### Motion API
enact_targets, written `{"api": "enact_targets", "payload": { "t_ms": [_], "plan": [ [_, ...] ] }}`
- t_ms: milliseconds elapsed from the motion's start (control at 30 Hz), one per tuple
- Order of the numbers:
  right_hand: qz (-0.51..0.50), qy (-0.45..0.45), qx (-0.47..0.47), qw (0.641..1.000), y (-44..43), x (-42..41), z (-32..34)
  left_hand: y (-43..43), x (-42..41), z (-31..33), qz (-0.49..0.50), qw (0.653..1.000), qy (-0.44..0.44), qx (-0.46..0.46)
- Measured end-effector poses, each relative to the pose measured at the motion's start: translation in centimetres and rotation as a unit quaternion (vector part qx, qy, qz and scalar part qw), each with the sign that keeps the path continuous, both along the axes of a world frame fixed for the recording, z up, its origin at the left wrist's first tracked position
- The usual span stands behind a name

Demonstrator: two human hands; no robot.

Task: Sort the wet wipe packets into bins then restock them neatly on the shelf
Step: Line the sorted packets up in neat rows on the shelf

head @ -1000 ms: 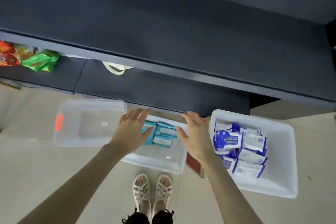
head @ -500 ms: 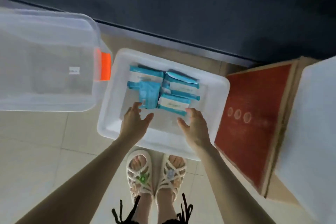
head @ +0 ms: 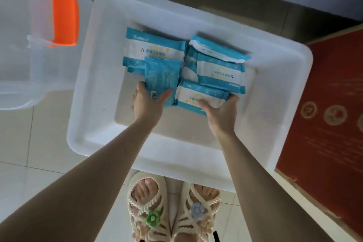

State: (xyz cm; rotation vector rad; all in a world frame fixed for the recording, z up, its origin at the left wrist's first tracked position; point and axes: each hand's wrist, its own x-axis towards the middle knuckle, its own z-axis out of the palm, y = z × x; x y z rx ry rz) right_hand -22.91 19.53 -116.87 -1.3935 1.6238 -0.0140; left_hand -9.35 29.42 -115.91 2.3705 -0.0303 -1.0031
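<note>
Packets [head: 216, 70] in the bin [head: 88, 88]: left hand [head: 147, 104] fingers clamp one, right hand [head: 222, 113] another

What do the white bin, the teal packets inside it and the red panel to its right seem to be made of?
The white bin: plastic, semi-gloss and slightly translucent; rounded moulded rim with soft light glare.
The teal packets: thin printed plastic film, probably; they crinkle and have flat sealed edges.
The red panel: likely cardboard with matt print; a raw brown edge shows.
</note>
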Motion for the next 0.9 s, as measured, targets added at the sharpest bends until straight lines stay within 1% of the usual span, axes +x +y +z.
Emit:
{"api": "enact_targets", "payload": {
  "t_ms": [100, 200, 267, 367, 433, 533, 633, 700, 900],
  "plan": [
    [-0.059, -0.029, 0.055, 0.996, 0.1, 0.0, 0.5, 0.3, 0.0, 0.7, 0.012, 1.0, 0.015, -0.021],
    [-0.062, -0.034, 0.076, 0.995, 0.7, -0.6, 2.9, 0.8, -0.5, 3.2, 0.008, 1.0, 0.005, -0.025],
    [-0.084, -0.046, 0.09, 0.991, 1.2, -1.2, 5.1, 1.4, -0.8, 5.2, 0.02, 0.999, 0.016, -0.03],
    [-0.107, -0.084, 0.121, 0.983, 1.4, -1.9, 10.5, 2.5, -1.2, 9.8, 0.049, 0.996, 0.054, -0.057],
    [-0.118, -0.115, 0.142, 0.976, 1.3, -2.1, 14.3, 2.9, -1.4, 13.3, 0.051, 0.993, 0.067, -0.077],
    [-0.15, -0.169, 0.158, 0.961, 0.9, -2.3, 22.1, 3.3, -1.5, 20.5, 0.054, 0.989, 0.091, -0.104],
    [-0.159, -0.221, 0.165, 0.948, 0.4, -2.1, 30.1, 3.4, -1.5, 28.6, 0.073, 0.979, 0.127, -0.143],
    [-0.147, -0.249, 0.168, 0.943, -0.2, -1.6, 36.0, 3.4, -1.2, 34.6, 0.084, 0.971, 0.146, -0.172],
    [-0.077, -0.294, 0.174, 0.936, -1.5, 0.4, 53.4, 1.9, 0.0, 53.3, 0.073, 0.953, 0.124, -0.265]
  ]
}}
